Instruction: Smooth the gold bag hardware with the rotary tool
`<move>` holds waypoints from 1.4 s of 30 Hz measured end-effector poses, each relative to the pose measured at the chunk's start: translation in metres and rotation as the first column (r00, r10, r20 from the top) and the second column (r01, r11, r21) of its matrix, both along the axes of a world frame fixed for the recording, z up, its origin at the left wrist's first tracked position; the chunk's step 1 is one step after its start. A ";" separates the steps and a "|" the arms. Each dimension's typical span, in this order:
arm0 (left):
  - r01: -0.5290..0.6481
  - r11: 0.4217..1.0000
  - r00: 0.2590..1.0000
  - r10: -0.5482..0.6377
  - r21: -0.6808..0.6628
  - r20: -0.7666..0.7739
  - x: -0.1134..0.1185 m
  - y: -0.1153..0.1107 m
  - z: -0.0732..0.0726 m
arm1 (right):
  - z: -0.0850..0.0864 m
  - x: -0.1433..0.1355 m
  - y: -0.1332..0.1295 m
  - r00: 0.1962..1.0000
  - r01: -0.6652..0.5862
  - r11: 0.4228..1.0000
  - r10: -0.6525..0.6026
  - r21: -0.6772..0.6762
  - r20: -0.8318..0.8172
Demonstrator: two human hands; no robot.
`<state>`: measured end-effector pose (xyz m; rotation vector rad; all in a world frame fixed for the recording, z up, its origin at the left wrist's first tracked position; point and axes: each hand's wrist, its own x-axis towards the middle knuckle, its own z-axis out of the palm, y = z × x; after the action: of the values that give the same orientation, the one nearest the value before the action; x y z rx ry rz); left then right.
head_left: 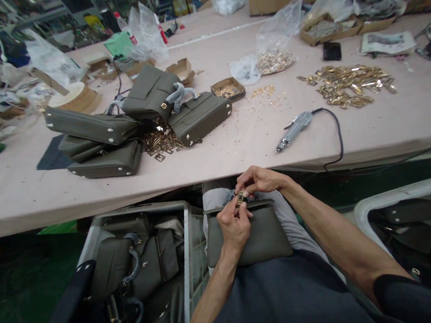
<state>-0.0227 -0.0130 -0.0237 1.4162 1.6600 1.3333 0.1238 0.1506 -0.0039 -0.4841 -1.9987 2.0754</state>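
Note:
An olive-green handbag (251, 239) lies across my lap. Over its upper edge, a small gold metal clasp (241, 197) sits between my two hands. My left hand (235, 225) is closed, its thumb and fingers pinching the clasp from below. My right hand (260, 180) comes from the other side, fingers curled and fingertips at the clasp's upper end. Whether the clasp is joined to the bag is hidden by my fingers.
Several olive handbags (148, 94) are piled on the table near loose gold fittings (162, 141). A corded electric screwdriver (294, 129) lies near the table's front edge. Gold clasp plates (353, 85) are heaped at right. Bag-filled crates stand left (188, 235) and right (363, 213).

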 end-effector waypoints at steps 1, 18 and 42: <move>-0.004 1.000 1.000 0.004 0.007 -0.003 0.001 0.000 0.000 | -0.001 0.000 0.000 1.000 0.008 1.000 -0.008 0.001 -0.003; 0.031 0.985 0.862 0.059 -0.169 0.503 -0.005 0.009 -0.001 | -0.001 -0.002 -0.001 0.999 0.024 0.999 -0.022 0.044 -0.041; -0.122 0.980 0.804 0.190 -0.156 0.563 0.004 0.017 -0.003 | 0.003 -0.007 -0.032 0.959 0.283 0.951 -0.285 0.125 0.000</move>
<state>-0.0182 0.0042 -0.0262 0.7049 1.4200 1.5391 0.1165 0.1182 -0.0009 -0.7208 -1.9213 1.7703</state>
